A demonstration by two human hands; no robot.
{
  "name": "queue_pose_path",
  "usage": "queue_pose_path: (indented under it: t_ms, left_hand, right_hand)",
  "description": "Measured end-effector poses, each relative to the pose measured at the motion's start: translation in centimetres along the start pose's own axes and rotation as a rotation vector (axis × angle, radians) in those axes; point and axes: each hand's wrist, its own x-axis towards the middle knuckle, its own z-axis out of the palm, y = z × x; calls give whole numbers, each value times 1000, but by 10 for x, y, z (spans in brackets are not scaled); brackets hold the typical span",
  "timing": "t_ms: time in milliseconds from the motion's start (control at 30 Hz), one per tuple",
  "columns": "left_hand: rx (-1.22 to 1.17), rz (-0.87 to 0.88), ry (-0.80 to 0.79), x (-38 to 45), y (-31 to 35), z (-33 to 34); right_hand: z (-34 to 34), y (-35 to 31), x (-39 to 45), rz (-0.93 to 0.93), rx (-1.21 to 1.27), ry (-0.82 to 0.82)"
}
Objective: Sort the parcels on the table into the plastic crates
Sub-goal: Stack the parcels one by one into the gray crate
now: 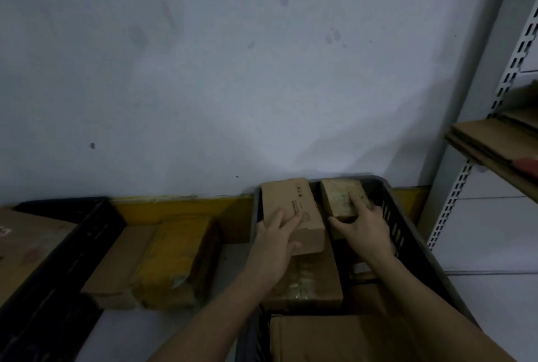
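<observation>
Inside the slotted dark plastic crate (398,216): left hand (275,240) gripping a smooth rectangular cardboard box (294,210), fingers spread across its top. Right hand (361,227) clasping a blocky tape-wrapped parcel (340,195) just beside it, nearer the crate's right wall.

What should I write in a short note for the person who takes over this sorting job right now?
Left hand holds the printed cardboard box; right hand grips the taped parcel. Both are inside the grey crate, on top of other boxes.
Done: several parcels are in the grey crate.
Left: the yellow-taped parcel and the plain brown box beside it lie outside, next to the black crate.
</observation>
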Motion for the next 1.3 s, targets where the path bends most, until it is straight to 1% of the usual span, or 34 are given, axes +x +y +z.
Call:
queue_pose_path:
  t_ms: [67,133,267,367,467,567,767,900,967,1033,1067,1200,1300]
  left_hand:
    - [-60,30,58,-4,1,-19]
    - [-103,30,152,-8,-1,-45]
    - [-162,43,332,-15,-28,-106]
    - [-127,-10,368,-29,-61,-129]
    - [-87,-62,336,-50,-97,-130]
    - [-108,-101,275,-73,-129,-114]
    - [-106,-20,112,-108,-158,-57]
    - [-73,-60,11,-112,-166,-10]
    - [-220,-113,-55,-107,-167,9]
    - [-249,-77,-117,-99,-165,27]
    - [-235,-78,-134,-93,-166,38]
    - [27,-108,-142,-77,-173,72]
    - [83,-127,-229,-65,-187,86]
  right_hand:
    - [-2,-1,-8,6,44,26]
    - [-3,-4,-17,-8,79,58]
    - [-7,-22,-32,-46,209,116]
    - [-2,-50,-46,-88,272,126]
    - [11,-82,-62,-124,325,102]
    - [27,-110,-78,-134,408,68]
    - [54,-144,-99,-118,513,63]
    - [60,-156,-97,-143,472,73]
    - [63,-160,-99,-169,435,70]
    - [67,-164,-104,-199,407,59]
    - [70,-166,-107,-210,407,52]
    - [80,-170,-122,-242,363,55]
    - [84,-173,-126,-261,310,78]
